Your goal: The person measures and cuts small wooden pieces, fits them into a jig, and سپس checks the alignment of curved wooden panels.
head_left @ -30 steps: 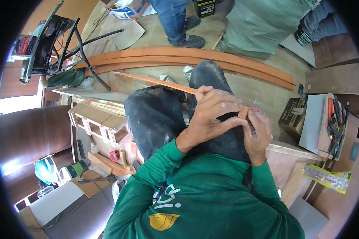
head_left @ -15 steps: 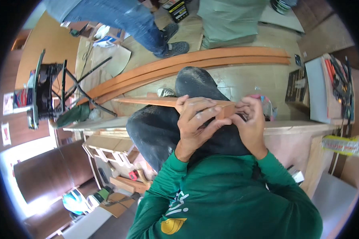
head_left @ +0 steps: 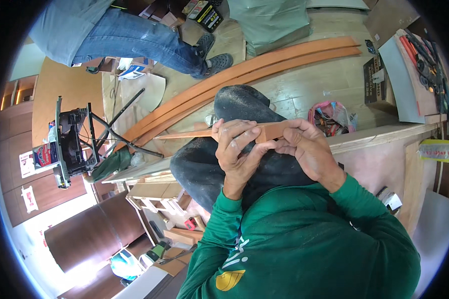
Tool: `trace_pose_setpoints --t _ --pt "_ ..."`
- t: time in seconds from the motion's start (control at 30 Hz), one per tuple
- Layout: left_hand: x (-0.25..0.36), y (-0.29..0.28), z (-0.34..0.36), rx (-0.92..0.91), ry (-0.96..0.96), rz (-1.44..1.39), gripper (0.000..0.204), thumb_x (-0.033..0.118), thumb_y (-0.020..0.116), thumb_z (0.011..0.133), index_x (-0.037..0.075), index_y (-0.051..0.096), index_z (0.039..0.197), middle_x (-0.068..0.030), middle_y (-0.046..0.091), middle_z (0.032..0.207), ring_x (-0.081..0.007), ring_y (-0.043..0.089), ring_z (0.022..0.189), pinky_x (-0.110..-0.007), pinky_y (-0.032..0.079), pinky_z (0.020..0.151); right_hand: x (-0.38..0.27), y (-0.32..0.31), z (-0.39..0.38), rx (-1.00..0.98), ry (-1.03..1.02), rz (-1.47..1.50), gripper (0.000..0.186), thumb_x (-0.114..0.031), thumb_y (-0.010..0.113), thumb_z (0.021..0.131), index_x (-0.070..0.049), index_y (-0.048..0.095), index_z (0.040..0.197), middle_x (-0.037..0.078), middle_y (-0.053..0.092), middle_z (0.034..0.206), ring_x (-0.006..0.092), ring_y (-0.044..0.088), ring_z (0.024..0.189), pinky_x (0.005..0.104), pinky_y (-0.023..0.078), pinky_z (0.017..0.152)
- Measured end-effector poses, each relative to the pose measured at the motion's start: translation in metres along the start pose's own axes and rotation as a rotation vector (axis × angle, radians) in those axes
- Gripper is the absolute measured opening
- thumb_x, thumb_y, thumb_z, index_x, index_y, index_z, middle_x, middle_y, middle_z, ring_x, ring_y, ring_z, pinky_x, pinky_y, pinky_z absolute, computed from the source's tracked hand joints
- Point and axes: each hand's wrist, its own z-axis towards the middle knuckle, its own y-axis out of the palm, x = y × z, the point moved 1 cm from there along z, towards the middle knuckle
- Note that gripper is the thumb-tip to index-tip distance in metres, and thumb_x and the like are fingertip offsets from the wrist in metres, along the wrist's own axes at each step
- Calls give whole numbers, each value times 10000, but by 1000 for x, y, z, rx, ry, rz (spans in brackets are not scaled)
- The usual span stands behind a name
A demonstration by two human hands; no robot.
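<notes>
A long reddish-brown wooden strip (head_left: 272, 131) lies across my raised knee, its near end toward me and its thin far part reaching left. My left hand (head_left: 237, 152) is closed round the strip just short of that end, thumb below and fingers over the top. At the end itself, the bent fingers and thumb of my right hand (head_left: 309, 152) pinch the strip's right edge. Whether something small is also between those right fingers is hidden.
Two long wooden boards (head_left: 244, 72) lie on the floor beyond my knees. A person in jeans (head_left: 139, 42) stands at the far left. Nearby are a black folding stand (head_left: 75, 142), a pink bag of small items (head_left: 329, 117) and a rack of hand tools (head_left: 426, 70) at right.
My right hand has come in against the strip's end, its fingers now on the edge. The view has turned a little, so the surroundings have shifted.
</notes>
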Motion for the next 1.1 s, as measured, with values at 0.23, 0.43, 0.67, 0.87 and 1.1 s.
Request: trace_pose_setpoints --t 0.23,0.43,0.67,0.87,1.1 --pt "-3 -5 0 -26 -14 37 524 303 946 694 113 700 1115 -57 721 1060 -246 674 1004 -509 398 1082 -3 5 3 -39 87 73 289 -145 674 1027 -20 594 1274 117 719 1126 219 732 997 379 608 893" --pt "-4 -8 0 -57 -11 33 517 290 947 685 124 709 1113 -49 718 1068 -246 673 1013 -511 398 1086 1 9 -2 -2 106 109 297 -150 675 1026 -31 593 1286 108 719 1131 212 728 1004 388 597 919" --pt "3 -14 -1 -70 -16 46 503 288 947 694 124 709 1106 -52 715 1054 -250 671 1021 -528 383 1112 3 13 -6 30 158 147 343 -148 678 1024 -31 593 1335 83 719 1110 183 724 970 389 597 926" --pt "7 -12 -5 -53 -26 54 500 301 954 684 120 711 1081 -58 717 1036 -251 675 1012 -539 381 1117 5 5 -4 7 154 141 323 -130 671 1024 -30 614 1326 73 714 1096 178 724 962 390 609 923" --pt "5 -13 -4 -65 -25 57 491 302 952 692 112 706 1071 -66 712 1024 -263 670 1004 -541 385 1112 5 8 -2 16 175 175 290 -131 658 1030 -47 620 1304 74 722 1090 183 732 948 393 619 916"
